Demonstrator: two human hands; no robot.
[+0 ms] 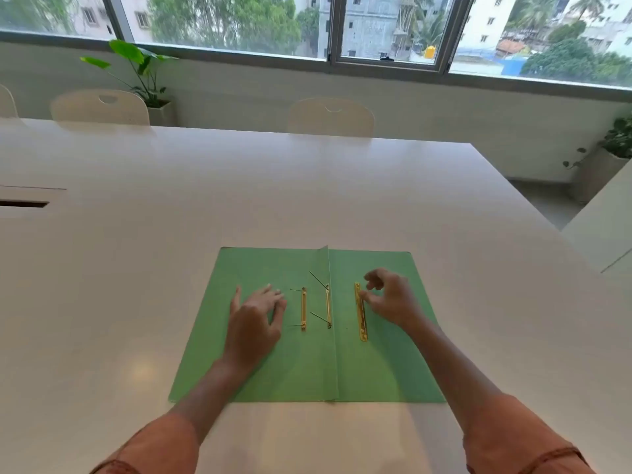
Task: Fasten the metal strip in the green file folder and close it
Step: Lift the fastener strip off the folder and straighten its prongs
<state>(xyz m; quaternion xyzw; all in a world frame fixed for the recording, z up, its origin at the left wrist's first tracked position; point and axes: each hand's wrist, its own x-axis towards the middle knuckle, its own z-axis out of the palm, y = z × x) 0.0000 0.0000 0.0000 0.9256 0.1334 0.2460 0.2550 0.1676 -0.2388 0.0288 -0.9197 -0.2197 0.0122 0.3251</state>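
Green file folder [307,364] lies open and flat on the white table [136,251], its near edge closest to the person. Left hand [254,319] rests spread on the folder's left leaf, holding nothing. Right hand [390,299], on the right leaf, has loosely curled fingers touching the loose metal strip [361,311]; whether it pinches it, I cannot tell. Thin, light and probably slippery, the strip likely lifts best by its long edges. Thin prongs [318,280] stand by the spine, beyond.
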